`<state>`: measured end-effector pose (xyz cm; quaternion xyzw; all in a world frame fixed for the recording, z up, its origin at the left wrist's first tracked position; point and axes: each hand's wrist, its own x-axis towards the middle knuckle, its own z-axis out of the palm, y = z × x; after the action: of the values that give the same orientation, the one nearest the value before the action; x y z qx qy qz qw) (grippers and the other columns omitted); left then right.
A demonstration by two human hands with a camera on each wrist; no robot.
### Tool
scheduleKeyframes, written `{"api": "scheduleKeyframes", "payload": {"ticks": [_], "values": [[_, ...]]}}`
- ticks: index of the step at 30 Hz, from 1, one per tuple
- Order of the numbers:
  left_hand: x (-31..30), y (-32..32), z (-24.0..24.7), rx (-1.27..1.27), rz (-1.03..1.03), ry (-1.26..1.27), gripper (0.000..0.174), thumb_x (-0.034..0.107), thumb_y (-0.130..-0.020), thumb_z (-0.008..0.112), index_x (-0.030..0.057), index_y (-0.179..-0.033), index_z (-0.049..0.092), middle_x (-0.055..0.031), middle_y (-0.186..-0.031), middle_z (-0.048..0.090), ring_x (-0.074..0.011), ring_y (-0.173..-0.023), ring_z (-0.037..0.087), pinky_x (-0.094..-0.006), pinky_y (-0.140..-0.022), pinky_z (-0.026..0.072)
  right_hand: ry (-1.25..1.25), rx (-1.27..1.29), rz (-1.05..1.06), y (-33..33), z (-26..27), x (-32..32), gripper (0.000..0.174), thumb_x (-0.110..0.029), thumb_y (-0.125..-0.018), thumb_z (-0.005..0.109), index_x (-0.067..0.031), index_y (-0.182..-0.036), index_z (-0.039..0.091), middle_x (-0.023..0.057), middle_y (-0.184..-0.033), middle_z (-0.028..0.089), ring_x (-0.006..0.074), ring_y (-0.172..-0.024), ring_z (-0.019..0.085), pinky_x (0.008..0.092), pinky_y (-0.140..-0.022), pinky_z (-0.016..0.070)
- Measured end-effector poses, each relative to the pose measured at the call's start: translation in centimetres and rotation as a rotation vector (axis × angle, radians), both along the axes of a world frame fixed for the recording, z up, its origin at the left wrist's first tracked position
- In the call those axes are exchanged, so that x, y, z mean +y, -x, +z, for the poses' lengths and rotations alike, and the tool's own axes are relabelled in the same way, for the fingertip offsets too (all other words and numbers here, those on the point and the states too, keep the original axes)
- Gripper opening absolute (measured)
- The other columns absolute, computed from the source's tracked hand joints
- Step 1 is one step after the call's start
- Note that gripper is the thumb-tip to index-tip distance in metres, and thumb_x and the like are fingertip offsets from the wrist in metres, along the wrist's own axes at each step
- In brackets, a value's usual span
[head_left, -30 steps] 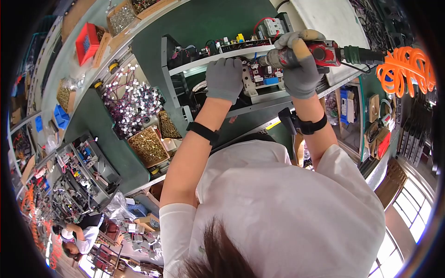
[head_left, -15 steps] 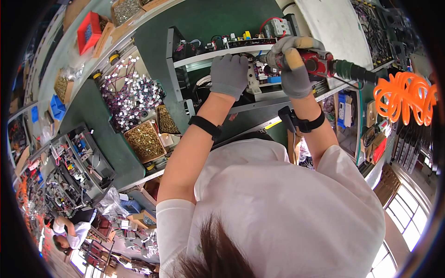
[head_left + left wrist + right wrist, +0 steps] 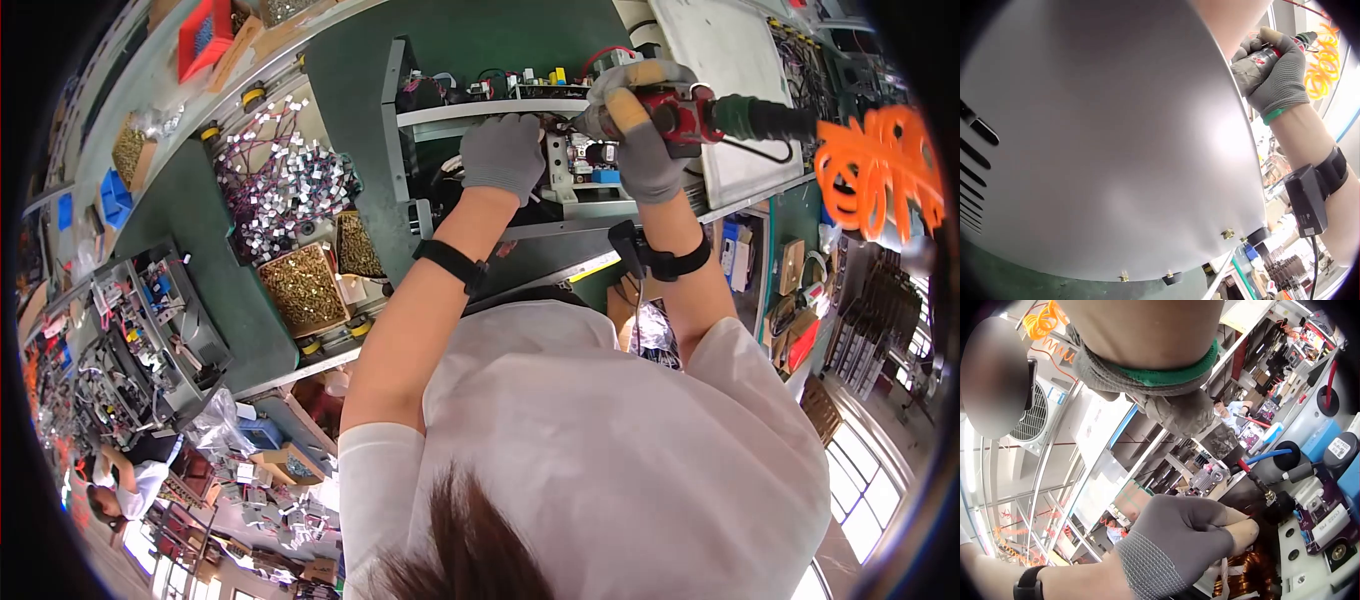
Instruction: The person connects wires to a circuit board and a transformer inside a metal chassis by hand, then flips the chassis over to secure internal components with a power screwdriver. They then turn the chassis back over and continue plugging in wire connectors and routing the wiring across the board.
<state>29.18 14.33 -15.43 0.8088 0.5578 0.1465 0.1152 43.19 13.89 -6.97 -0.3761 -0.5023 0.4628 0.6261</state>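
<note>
The person's right hand (image 3: pixel 645 135) was found wrapped around a red and black power driver (image 3: pixel 690 112), fingers curled over the body and thumb side uppermost. The driver lay roughly level in the head view, its nose pointing toward the left hand (image 3: pixel 505 158), over the interior of an open grey metal unit (image 3: pixel 393 120) on the green bench (image 3: pixel 345 70). Whether the tip was seated on a fastener could not be told. The left hand, gloved in grey, was inside the unit beside the driver's nose; its fingers were bent, with the tips close together just beside a copper coil (image 3: pixel 1244 575). Whether they held anything could not be determined. A purple circuit board (image 3: pixel 1329 522) stood to the right of these fingertips in the right wrist view. An orange coiled hose (image 3: pixel 875 170) was noted beyond the driver's rear end. The left wrist view was largely filled by a slotted grey panel (image 3: pixel 1116 137), with brass-coloured bolts (image 3: pixel 1228 234) near its lower edge. To the left of the unit in the head view lay a heap of white connectors (image 3: pixel 295 175) on wires and, nearer the person, loose brass-coloured fasteners (image 3: pixel 303 290).
</note>
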Motion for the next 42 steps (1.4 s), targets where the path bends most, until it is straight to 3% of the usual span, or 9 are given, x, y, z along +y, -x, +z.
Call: {"api": "scheduleKeyframes", "payload": {"ticks": [2,18,23,28,31,33,37,40,42], "values": [[0.0,0.1,-0.3,-0.063,-0.005,-0.011,0.011,0.017,-0.070,0.062,0.0163,-0.081,0.063,-0.0023,-0.071,0.061,-0.0231,-0.068,0.061,-0.0358,-0.060,0.0485,-0.071,-0.044,-0.120,0.2,0.0,0.5,0.022,0.004,-0.078,0.060,-0.0019,-0.097,0.050,0.0095,-0.084,0.060,0.0125,-0.071,0.058,0.0254,-0.059,0.0481],[-0.1,0.4,-0.5,-0.151,-0.045,-0.069,0.010,0.014,-0.070,0.061,0.0130,-0.079,0.061,-0.0033,-0.070,0.061,-0.0234,-0.070,0.061,-0.0373,-0.060,0.0471,0.006,-0.039,-0.080,0.5,-0.3,0.7,0.022,0.005,-0.076,0.063,-0.0032,-0.092,0.052,0.0096,-0.079,0.061,0.0108,-0.059,0.054,0.0238,-0.050,0.0438],[0.1,0.3,0.8,-0.024,-0.031,0.157,0.017,0.023,-0.076,0.061,0.0137,-0.090,0.059,-0.0040,-0.084,0.061,-0.0218,-0.085,0.060,-0.0364,-0.071,0.0445,-0.048,-0.052,-0.074,0.1,0.0,1.6,0.021,0.005,-0.076,0.062,-0.0022,-0.093,0.052,0.0108,-0.079,0.062,0.0121,-0.060,0.056,0.0243,-0.050,0.0447],[-1.2,3.1,1.8,-0.172,-0.031,0.013,0.024,0.015,-0.073,0.061,0.0139,-0.098,0.061,-0.0075,-0.086,0.062,-0.0271,-0.085,0.059,-0.0375,-0.074,0.0464,-0.108,0.055,-0.065,0.6,1.4,0.7,0.023,0.005,-0.077,0.057,-0.0034,-0.097,0.049,0.0128,-0.079,0.059,0.0188,-0.067,0.057,0.0294,-0.053,0.0467],[-3.4,7.8,4.9,-0.530,0.142,-0.081,0.020,0.010,-0.074,0.060,0.0099,-0.094,0.062,-0.0109,-0.085,0.061,-0.0318,-0.080,0.058,-0.0408,-0.071,0.0458,-0.127,0.143,-0.038,0.3,2.9,-0.6,0.023,-0.001,-0.077,0.056,-0.0052,-0.098,0.049,0.0098,-0.078,0.053,0.0248,-0.073,0.055,0.0380,-0.068,0.0453],[-5.4,12.3,5.1,-0.493,0.285,-0.272,0.017,0.010,-0.078,0.057,0.0067,-0.094,0.061,-0.0121,-0.082,0.060,-0.0309,-0.079,0.058,-0.0382,-0.070,0.0462,-0.069,0.210,0.018,0.1,3.9,-1.9,0.022,-0.004,-0.077,0.055,-0.0061,-0.098,0.048,0.0101,-0.078,0.051,0.0248,-0.075,0.052,0.0380,-0.069,0.0437],[-9.4,22.0,-1.5,-0.374,0.763,-0.173,0.016,0.015,-0.085,0.053,0.0044,-0.094,0.060,-0.0140,-0.090,0.062,-0.0319,-0.083,0.059,-0.0378,-0.075,0.0465,0.066,0.269,0.031,0.2,4.8,-4.6,0.021,-0.006,-0.080,0.051,-0.0073,-0.100,0.046,0.0093,-0.078,0.046,0.0235,-0.077,0.048,0.0386,-0.072,0.0421],[-13.3,29.5,-8.2,-0.163,1.087,0.262,0.021,0.016,-0.081,0.054,0.0040,-0.098,0.060,-0.0174,-0.096,0.062,-0.0380,-0.087,0.059,-0.0432,-0.075,0.0468,0.099,0.263,0.017,1.1,5.6,-6.5,0.021,-0.006,-0.081,0.051,-0.0063,-0.100,0.045,0.0090,-0.078,0.046,0.0234,-0.077,0.048,0.0377,-0.072,0.0422],[-14.6,32.0,-10.6,0.082,1.285,0.695,0.049,0.029,-0.077,0.065,0.0083,-0.120,0.050,-0.0193,-0.124,0.049,-0.0370,-0.106,0.054,-0.0429,-0.086,0.0475,0.137,0.254,-0.021,1.9,6.3,-7.6,0.019,-0.006,-0.081,0.051,-0.0049,-0.098,0.044,0.0088,-0.077,0.046,0.0231,-0.076,0.048,0.0367,-0.072,0.0426]]}}
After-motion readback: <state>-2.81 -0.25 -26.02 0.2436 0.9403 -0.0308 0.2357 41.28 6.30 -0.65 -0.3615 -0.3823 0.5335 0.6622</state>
